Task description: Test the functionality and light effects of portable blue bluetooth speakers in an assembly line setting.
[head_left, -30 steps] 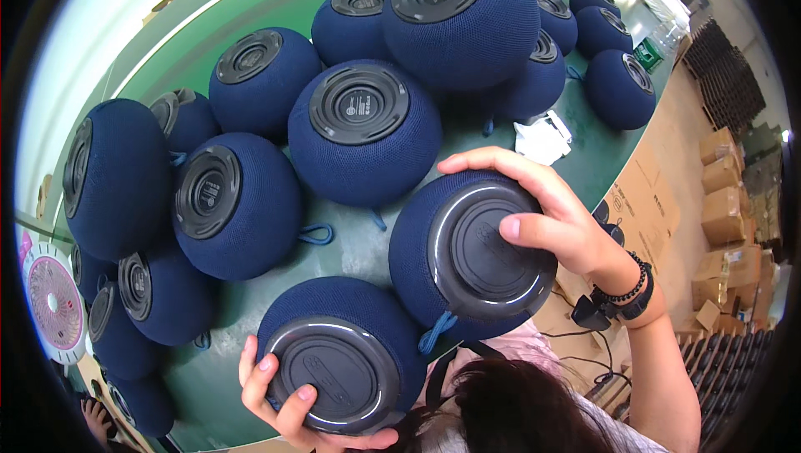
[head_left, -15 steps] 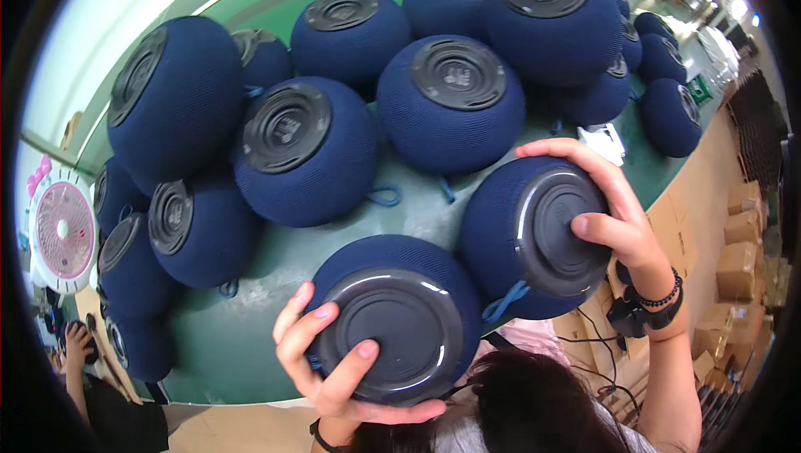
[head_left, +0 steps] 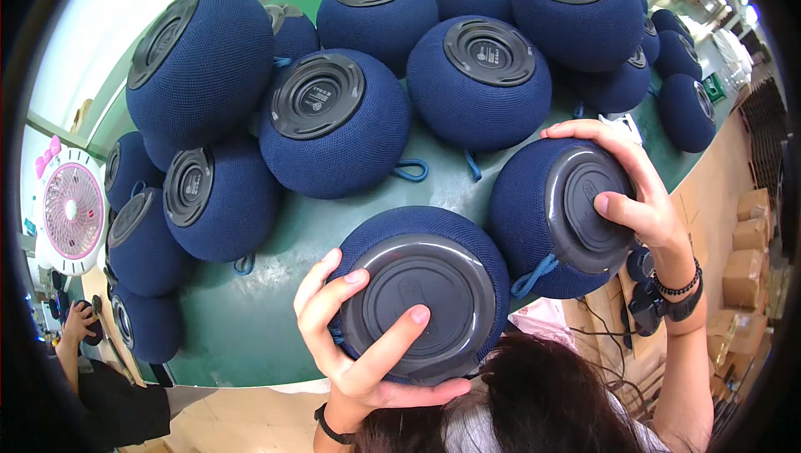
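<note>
Our left hand (head_left: 356,371), spread wide, grips a blue speaker (head_left: 425,268); rightward, our right hand (head_left: 655,204), half-curled, clasps a second speaker (head_left: 569,211).

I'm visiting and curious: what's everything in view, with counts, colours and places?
Held round speakers: two, navy with grey ends, lower middle
Other round speakers: over a dozen, navy with black bases, upper half and left
Cord loops: several, blue, on speakers
Table: one, green, beneath speakers
White item: one, partly hidden, table's right side
Fan: one, white and pink, left edge
Cardboard boxes: several, brown, right
Cables: count unclear, black, lower right
Co-worker's hand: one, far left
Wristbands: several, black, both wrists
Hair: dark, lower middle
Left hand: one, on left held speaker
Right hand: one, on right held speaker
</note>
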### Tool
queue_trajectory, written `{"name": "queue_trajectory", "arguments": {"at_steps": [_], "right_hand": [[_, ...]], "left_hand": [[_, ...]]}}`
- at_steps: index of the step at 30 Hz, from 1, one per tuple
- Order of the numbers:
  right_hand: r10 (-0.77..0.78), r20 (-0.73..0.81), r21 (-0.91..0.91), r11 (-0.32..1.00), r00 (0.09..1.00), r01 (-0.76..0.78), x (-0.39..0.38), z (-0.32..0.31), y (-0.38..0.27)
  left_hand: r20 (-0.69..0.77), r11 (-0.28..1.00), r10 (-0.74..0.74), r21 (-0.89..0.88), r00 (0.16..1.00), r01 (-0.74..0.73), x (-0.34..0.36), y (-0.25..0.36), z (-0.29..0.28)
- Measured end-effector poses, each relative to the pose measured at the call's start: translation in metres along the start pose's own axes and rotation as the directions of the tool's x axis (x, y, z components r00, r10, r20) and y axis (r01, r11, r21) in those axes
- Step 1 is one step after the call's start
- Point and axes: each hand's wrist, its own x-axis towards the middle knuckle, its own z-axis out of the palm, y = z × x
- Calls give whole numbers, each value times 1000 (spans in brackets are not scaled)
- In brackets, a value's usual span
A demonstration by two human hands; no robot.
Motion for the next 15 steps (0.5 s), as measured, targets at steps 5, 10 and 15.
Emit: {"name": "queue_trajectory", "arguments": {"at_steps": [5, 10, 15], "right_hand": [[12, 39, -1, 1000, 999, -12, 1, -2, 0], [0, 42, -16, 1000, 999, 0, -3, -4, 2], [-23, 40, 6, 1000, 999, 22, -2, -3, 5]], "left_hand": [[-5, 1000, 27, 12, 1000, -27, -2, -2, 2], [-19, 992, 105, 69, 994, -104, -2, -9, 5], [-15, 987, 119, 108, 993, -116, -5, -9, 5]]}}
